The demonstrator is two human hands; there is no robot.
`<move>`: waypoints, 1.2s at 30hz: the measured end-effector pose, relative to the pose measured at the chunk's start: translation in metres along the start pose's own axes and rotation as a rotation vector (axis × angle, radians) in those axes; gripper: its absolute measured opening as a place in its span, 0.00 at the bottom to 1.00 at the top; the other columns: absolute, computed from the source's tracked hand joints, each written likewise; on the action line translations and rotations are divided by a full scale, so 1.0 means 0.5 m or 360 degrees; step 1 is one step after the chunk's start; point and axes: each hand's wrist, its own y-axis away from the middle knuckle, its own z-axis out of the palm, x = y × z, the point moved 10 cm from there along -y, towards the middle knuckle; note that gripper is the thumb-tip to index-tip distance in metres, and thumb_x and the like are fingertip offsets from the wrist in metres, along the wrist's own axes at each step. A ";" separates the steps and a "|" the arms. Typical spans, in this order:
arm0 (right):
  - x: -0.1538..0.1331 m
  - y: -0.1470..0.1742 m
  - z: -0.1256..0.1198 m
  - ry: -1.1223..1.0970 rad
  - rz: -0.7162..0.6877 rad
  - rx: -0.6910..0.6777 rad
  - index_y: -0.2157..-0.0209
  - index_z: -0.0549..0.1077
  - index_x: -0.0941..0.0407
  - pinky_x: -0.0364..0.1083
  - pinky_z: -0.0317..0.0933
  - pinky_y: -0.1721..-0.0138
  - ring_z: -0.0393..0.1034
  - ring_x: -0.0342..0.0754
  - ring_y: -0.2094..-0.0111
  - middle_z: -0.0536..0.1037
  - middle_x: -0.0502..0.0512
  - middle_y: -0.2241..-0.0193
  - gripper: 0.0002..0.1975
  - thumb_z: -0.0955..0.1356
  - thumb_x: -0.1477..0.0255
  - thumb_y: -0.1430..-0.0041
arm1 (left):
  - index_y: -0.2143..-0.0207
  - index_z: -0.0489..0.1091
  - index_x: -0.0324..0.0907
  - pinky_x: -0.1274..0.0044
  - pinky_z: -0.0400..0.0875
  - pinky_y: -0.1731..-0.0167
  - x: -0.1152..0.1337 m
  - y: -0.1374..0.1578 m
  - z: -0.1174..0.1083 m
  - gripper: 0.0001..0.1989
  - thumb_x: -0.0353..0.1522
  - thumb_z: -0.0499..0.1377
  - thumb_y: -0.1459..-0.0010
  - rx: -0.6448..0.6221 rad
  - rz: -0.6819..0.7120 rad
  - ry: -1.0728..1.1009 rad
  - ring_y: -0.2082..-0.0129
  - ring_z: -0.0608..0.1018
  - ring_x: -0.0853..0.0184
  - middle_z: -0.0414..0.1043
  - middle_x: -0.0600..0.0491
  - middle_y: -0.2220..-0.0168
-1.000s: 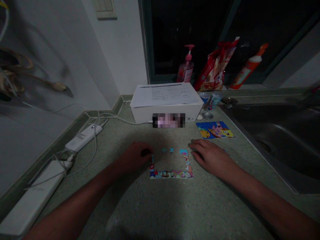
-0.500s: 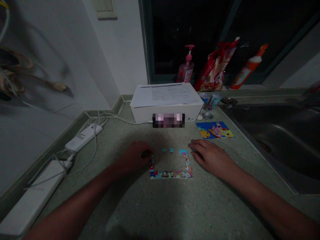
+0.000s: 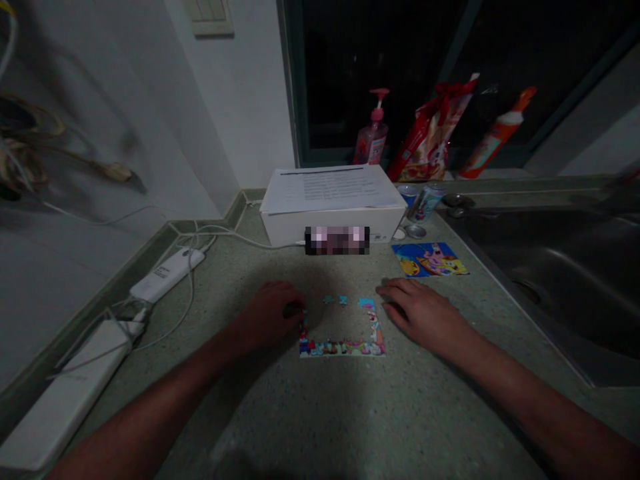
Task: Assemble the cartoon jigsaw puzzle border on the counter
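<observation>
A partly joined jigsaw puzzle [image 3: 343, 349] lies on the speckled counter, its bottom row and both sides forming a frame around bare counter. Two loose blue jigsaw pieces [image 3: 343, 301] lie along the top, left of a blue corner section [image 3: 367, 303]. My left hand [image 3: 275, 310] rests at the puzzle's upper left, thumb and index fingertip pinched together at a jigsaw piece that they mostly cover. To the right of the puzzle, my right hand [image 3: 423, 310] lies palm down on the counter, fingers stretched out and apart from the pieces, holding nothing.
A SpongeBob picture card [image 3: 431, 259] lies beyond my right hand. Behind the puzzle stands a white box [image 3: 333, 223] with a pixelated dark device [image 3: 337, 241] against it. Cans [image 3: 427, 202], a sink [image 3: 560, 267] and power strips [image 3: 75, 387] flank the work area.
Both hands stay almost exactly where they were. A faint small spot beside my left fingertips no longer shows; the other puzzle pieces look unmoved.
</observation>
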 end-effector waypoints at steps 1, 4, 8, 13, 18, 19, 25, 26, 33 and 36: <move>-0.001 0.000 0.000 0.0008 -0.0001 -0.0002 0.44 0.81 0.56 0.63 0.77 0.43 0.81 0.62 0.46 0.83 0.66 0.46 0.16 0.66 0.74 0.26 | 0.59 0.80 0.46 0.56 0.73 0.42 0.007 0.007 -0.005 0.04 0.31 0.65 0.36 0.0007 0.0006 -0.0025 0.51 0.82 0.52 0.83 0.48 0.56; -0.003 -0.001 -0.001 0.0017 -0.0007 -0.0014 0.45 0.81 0.57 0.62 0.77 0.44 0.81 0.61 0.46 0.83 0.66 0.46 0.15 0.66 0.74 0.26 | 0.46 0.78 0.47 0.53 0.70 0.36 0.032 0.031 -0.018 0.21 0.38 0.73 0.41 0.0052 0.0055 -0.0068 0.39 0.78 0.46 0.80 0.45 0.43; -0.003 -0.002 -0.001 0.0017 0.0004 -0.0020 0.45 0.82 0.55 0.62 0.76 0.43 0.81 0.61 0.46 0.83 0.65 0.46 0.15 0.67 0.74 0.27 | 0.27 0.63 0.46 0.49 0.60 0.27 0.046 0.051 0.002 0.49 0.46 0.76 0.45 -0.0061 0.0128 -0.0138 0.24 0.64 0.41 0.62 0.38 0.23; -0.003 -0.001 -0.004 0.0012 -0.0003 0.0005 0.45 0.82 0.54 0.62 0.77 0.44 0.81 0.60 0.47 0.84 0.64 0.46 0.15 0.67 0.74 0.27 | 0.22 0.54 0.45 0.45 0.50 0.24 0.041 0.052 0.031 0.57 0.53 0.75 0.44 -0.0187 0.0197 -0.0168 0.20 0.55 0.39 0.52 0.34 0.19; -0.007 -0.001 -0.007 -0.0001 -0.0031 0.0029 0.46 0.82 0.53 0.61 0.77 0.45 0.81 0.59 0.48 0.84 0.63 0.47 0.15 0.66 0.74 0.26 | 0.22 0.55 0.48 0.45 0.51 0.24 0.035 0.055 0.022 0.54 0.52 0.74 0.43 -0.0173 0.0205 -0.0143 0.19 0.56 0.40 0.54 0.36 0.20; -0.009 -0.001 -0.007 -0.0005 -0.0042 0.0025 0.46 0.82 0.53 0.60 0.77 0.45 0.81 0.59 0.48 0.84 0.63 0.47 0.14 0.66 0.74 0.26 | 0.22 0.55 0.48 0.45 0.50 0.23 0.033 0.056 0.020 0.54 0.52 0.74 0.43 -0.0165 0.0201 -0.0144 0.19 0.56 0.40 0.54 0.36 0.20; -0.019 -0.002 -0.006 -0.0059 -0.0080 0.0002 0.48 0.82 0.53 0.61 0.76 0.45 0.81 0.59 0.48 0.84 0.63 0.48 0.14 0.65 0.73 0.25 | 0.22 0.55 0.46 0.44 0.48 0.23 0.024 0.053 0.019 0.55 0.53 0.75 0.44 -0.0152 0.0172 -0.0166 0.19 0.55 0.39 0.52 0.35 0.19; -0.019 -0.002 -0.005 -0.0063 -0.0079 -0.0002 0.48 0.82 0.53 0.61 0.76 0.45 0.81 0.59 0.48 0.84 0.63 0.48 0.14 0.65 0.73 0.25 | 0.22 0.55 0.46 0.44 0.48 0.23 0.024 0.053 0.021 0.56 0.53 0.75 0.44 -0.0156 0.0170 -0.0167 0.19 0.55 0.39 0.52 0.35 0.19; -0.021 -0.004 -0.007 -0.0072 -0.0075 -0.0002 0.48 0.82 0.54 0.62 0.76 0.46 0.81 0.60 0.48 0.84 0.63 0.49 0.14 0.65 0.73 0.26 | 0.22 0.55 0.46 0.44 0.46 0.23 0.023 0.050 0.022 0.54 0.53 0.74 0.43 -0.0158 0.0167 -0.0153 0.19 0.55 0.40 0.53 0.35 0.19; -0.023 -0.005 -0.009 -0.0075 -0.0078 -0.0011 0.48 0.82 0.53 0.61 0.77 0.47 0.81 0.60 0.49 0.84 0.62 0.49 0.14 0.65 0.73 0.26 | 0.23 0.55 0.47 0.45 0.47 0.23 0.023 0.051 0.021 0.54 0.52 0.74 0.43 -0.0154 0.0174 -0.0130 0.19 0.56 0.40 0.54 0.35 0.20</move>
